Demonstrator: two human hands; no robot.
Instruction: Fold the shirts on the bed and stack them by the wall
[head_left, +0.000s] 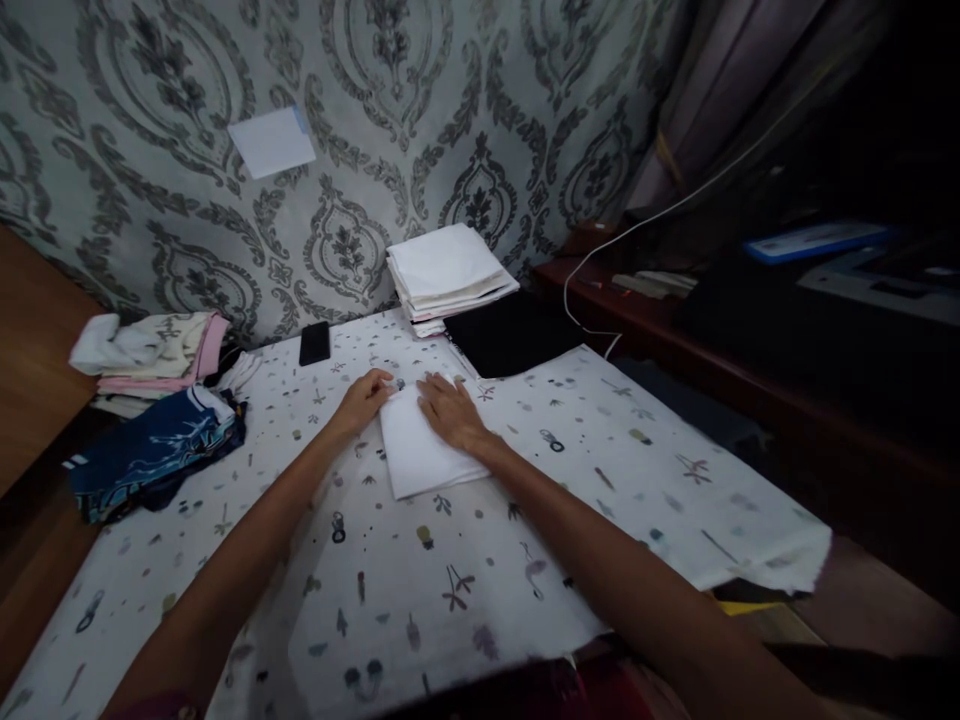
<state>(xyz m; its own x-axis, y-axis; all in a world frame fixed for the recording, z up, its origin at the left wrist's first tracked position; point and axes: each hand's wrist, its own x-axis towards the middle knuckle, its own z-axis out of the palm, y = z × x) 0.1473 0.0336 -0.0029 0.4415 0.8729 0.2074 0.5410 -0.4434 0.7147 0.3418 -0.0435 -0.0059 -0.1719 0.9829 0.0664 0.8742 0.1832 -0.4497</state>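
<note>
A folded white cloth point(420, 450) lies on the patterned sheet in front of me. My left hand point(364, 400) is at its far left corner, fingers bent together and pinching the edge, though the fingertips are partly hidden. Across the far right part of the cloth my right hand point(451, 410) rests flat, palm down, with its fingers stretched out. Beyond the hands stands a stack of folded white cloths point(450, 262), and a folded black cloth point(517, 335) lies against its front right side.
A black phone point(315, 343) lies near the wall. Folded clothes point(165, 350) are piled at left, with a blue printed garment point(150, 450) before them. A white cable point(660, 215) hangs at right over a dark red wooden edge point(645, 330). The patterned sheet point(615, 520) covers the work surface.
</note>
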